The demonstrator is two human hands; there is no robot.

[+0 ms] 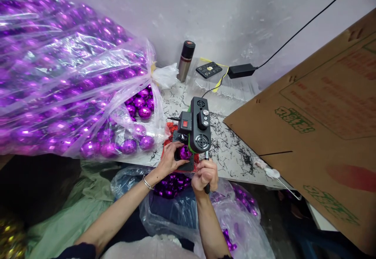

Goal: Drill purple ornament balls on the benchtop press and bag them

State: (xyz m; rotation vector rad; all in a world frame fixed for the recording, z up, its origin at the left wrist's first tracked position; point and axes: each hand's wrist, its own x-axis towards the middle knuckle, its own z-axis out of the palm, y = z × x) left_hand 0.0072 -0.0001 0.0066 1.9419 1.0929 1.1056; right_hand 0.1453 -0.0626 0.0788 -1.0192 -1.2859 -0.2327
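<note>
A small black machine [201,124] with a red switch and round vents stands near the front edge of the table. My left hand [170,158] grips a shiny purple faceted ball [185,152] between thumb and fingers, at the machine's dark base. My right hand [205,175] is wrapped round the machine's black lever handle [207,188], just right of the ball. Red material [172,128] lies under the base. The ball's far side is hidden beneath the machine's head.
A large clear bag [96,79] full of purple balls fills the left. A thermos [186,61], a phone-like black object [208,70] and a power adapter [242,71] sit behind. Black scraps litter the table [219,169]. A cardboard box [317,133] leans at right; an open bag of purple pieces [172,185] lies on my lap.
</note>
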